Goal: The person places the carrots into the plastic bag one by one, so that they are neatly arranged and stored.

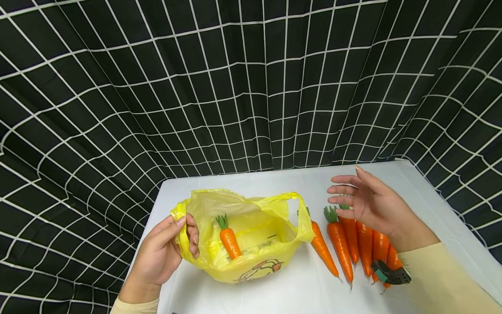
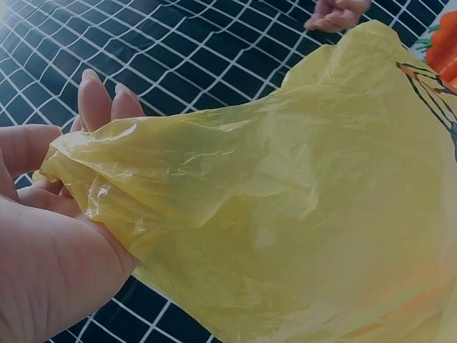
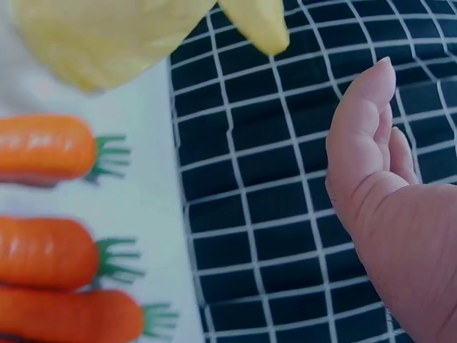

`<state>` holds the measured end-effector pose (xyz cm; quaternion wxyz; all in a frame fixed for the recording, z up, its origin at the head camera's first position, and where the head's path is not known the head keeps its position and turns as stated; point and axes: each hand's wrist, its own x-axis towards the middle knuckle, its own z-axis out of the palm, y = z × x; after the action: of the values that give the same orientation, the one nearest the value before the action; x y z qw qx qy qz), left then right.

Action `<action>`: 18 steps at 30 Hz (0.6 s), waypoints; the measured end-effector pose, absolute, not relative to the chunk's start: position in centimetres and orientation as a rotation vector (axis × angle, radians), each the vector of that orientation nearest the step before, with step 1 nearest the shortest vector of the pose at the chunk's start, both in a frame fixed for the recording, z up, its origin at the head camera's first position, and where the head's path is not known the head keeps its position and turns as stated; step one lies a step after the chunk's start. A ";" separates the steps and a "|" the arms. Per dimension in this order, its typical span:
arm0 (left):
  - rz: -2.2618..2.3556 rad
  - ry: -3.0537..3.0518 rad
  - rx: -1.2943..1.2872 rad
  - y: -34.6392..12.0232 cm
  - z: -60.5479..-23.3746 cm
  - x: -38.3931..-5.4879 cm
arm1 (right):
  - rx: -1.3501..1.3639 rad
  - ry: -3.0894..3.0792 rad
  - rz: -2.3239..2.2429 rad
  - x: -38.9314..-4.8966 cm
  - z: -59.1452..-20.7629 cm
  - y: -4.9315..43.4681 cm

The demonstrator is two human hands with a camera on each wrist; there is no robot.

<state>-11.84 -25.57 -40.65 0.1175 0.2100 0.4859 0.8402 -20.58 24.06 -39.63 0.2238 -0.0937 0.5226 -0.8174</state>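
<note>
My left hand (image 1: 164,244) grips one handle of a yellow plastic bag (image 1: 259,266), thumb and fingers bent round the film. The bag's mouth gapes upward, and one carrot (image 1: 230,242) with a short green top lies inside it. Up close in the left wrist view, the bunched handle (image 2: 93,168) passes between thumb and fingers. On the right, my right hand (image 1: 372,203) hovers with fingers extended and nothing in it, above a row of several carrots (image 1: 340,248). The right wrist view shows carrots (image 3: 50,254) lying with their green tops toward the table edge.
A white table (image 1: 219,301) carries everything. Black cloth with a white grid (image 1: 243,96) rises behind it and along both sides. The bag's other handle (image 1: 303,218) stands up beside the nearest loose carrot (image 1: 324,248). A dark wrist device (image 1: 392,274) sits at my right sleeve.
</note>
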 end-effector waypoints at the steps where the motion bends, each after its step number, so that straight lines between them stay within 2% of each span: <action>1: 2.460 1.420 0.616 -25.6 -40.7 -11.8 | -0.238 1.441 -2.263 -20.4 -39.9 24.5; 18: 2.480 1.394 0.614 -25.8 -40.9 -11.5 | -0.039 1.318 -2.351 -17.6 -46.5 34.1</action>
<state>-11.53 -25.79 -40.92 0.1153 0.2094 0.4757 0.8465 -17.56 34.11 -46.54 0.2214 -0.0142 0.4769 -0.8505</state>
